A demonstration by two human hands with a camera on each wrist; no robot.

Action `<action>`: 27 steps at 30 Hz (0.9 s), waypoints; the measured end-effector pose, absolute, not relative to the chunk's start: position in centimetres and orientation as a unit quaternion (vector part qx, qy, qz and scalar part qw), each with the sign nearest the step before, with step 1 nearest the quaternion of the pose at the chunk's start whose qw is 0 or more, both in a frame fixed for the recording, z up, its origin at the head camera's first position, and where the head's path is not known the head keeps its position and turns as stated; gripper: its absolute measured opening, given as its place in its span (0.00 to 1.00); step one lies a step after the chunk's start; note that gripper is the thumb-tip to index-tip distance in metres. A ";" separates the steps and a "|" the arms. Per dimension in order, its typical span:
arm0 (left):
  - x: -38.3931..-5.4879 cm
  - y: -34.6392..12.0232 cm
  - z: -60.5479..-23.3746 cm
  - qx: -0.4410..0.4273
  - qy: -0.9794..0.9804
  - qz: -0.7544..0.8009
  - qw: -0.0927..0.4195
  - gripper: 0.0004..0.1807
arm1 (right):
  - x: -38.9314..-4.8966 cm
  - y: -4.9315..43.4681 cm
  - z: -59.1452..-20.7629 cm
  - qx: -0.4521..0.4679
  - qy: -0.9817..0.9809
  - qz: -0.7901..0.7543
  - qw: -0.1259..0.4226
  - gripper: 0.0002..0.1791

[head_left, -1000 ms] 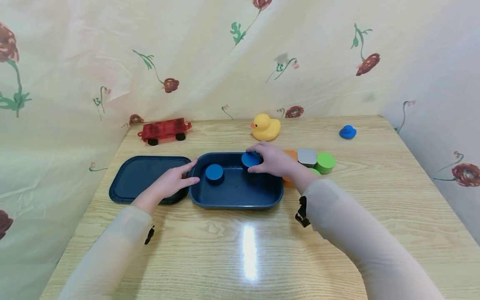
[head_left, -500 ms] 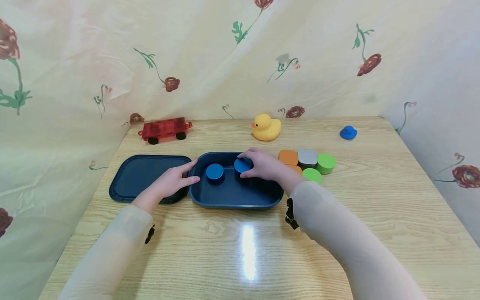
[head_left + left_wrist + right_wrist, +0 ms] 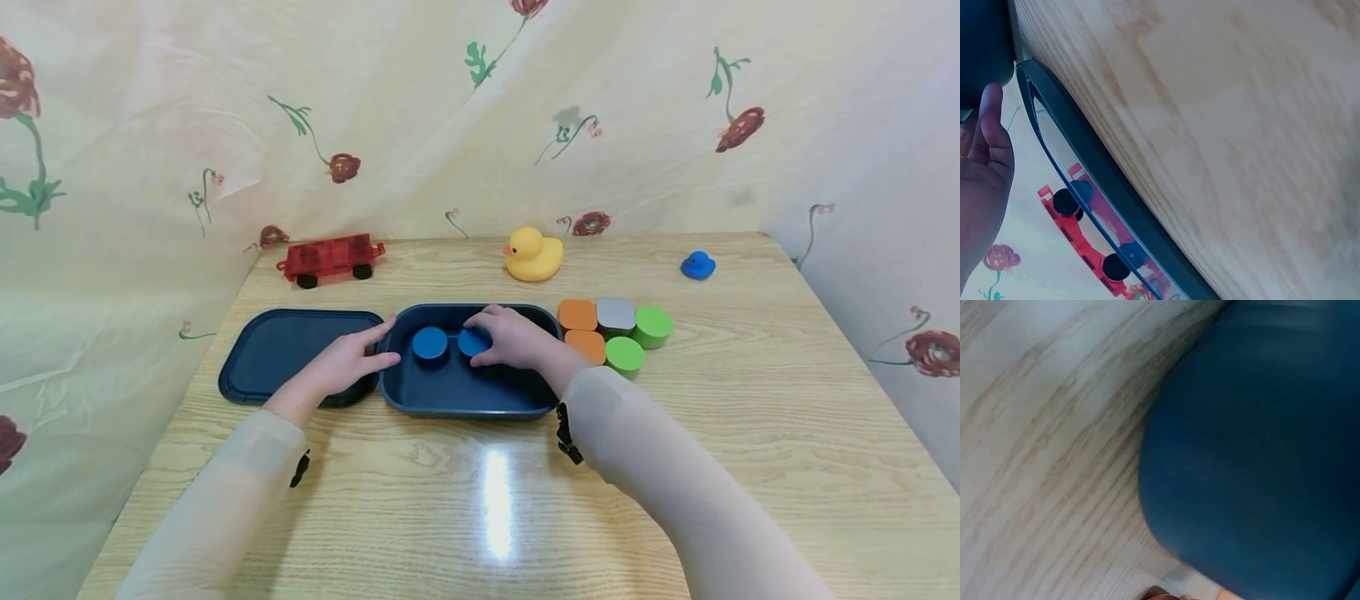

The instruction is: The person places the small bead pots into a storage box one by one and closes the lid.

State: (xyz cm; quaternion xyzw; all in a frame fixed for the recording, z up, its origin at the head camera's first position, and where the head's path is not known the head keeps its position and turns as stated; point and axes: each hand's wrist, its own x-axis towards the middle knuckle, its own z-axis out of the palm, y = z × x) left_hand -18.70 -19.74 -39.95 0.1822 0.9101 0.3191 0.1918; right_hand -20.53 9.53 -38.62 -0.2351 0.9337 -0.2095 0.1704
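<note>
A dark blue box [image 3: 468, 413] stands in the middle of the table. Inside it, a round blue block [image 3: 430, 343] sits on the left. My right hand [image 3: 516, 340] reaches in over the right side and pinches a second round blue block [image 3: 472, 342] between thumb and fingers, close beside the first. With fingers and thumb extended, my left hand [image 3: 341, 365] touches the box's left end. The left wrist view shows those fingers [image 3: 992, 119] near the box wall [image 3: 985, 50]. In the right wrist view the box's outer wall [image 3: 1241, 456] hides the right hand.
Left of the box lies a dark lid [image 3: 288, 350]. Two orange blocks [image 3: 577, 314], a grey block [image 3: 616, 315] and two green round blocks [image 3: 652, 327] stand at its right. Behind are a red wagon [image 3: 330, 258], a yellow duck [image 3: 533, 255] and a small blue duck [image 3: 698, 265].
My right hand has moved left and slightly toward me inside the box, bringing the second blue block up beside the first. The left hand stays in place.
</note>
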 end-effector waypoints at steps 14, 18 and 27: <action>-18.9 -19.8 -40.1 0.182 0.911 0.314 0.196 0.44 | -20.7 9.2 -39.4 -0.236 0.930 -0.216 0.179 0.33; -18.8 -19.8 -40.1 0.180 0.911 0.314 0.196 0.44 | -20.6 9.3 -39.4 -0.245 0.931 -0.207 0.175 0.34; -18.9 -19.9 -40.1 0.181 0.911 0.315 0.196 0.44 | -19.8 10.8 -37.0 -0.271 0.926 -0.224 0.139 0.36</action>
